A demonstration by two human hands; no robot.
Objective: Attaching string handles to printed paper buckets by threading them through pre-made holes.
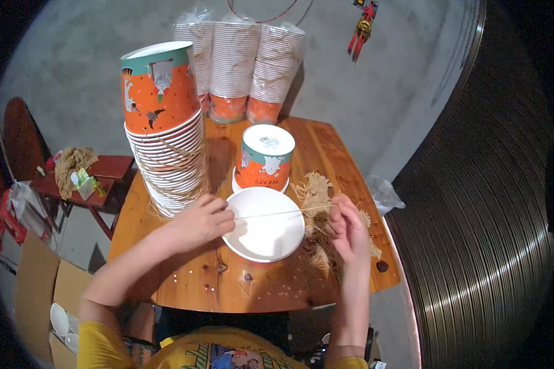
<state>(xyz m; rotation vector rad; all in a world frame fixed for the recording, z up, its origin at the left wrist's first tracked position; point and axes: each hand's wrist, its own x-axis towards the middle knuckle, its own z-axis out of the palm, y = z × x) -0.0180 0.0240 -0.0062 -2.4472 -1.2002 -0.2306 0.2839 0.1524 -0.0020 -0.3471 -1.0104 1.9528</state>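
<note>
A white-lined paper bucket (261,237) stands mouth up on the wooden table (191,289) in front of me. One strand of tan twine (271,214) is drawn taut across its mouth between my hands. My left hand (204,220) is closed at the bucket's left rim, pinching the strand's left end. Beyond the right rim, my right hand (348,227) is raised with its fingers closed on the other end. Frayed bundles of twine (317,197) lie beside and under my right hand. How the strand meets the bucket's wall is hidden.
A tall stack of nested buckets (166,163) wound with twine rises at left, an orange and green bucket (161,92) upside down on top. Another upturned bucket (266,163) stands beyond the bowl-like opening. Wrapped stacks (234,61) line the back. A red bench (114,169) and cardboard box (37,277) are left.
</note>
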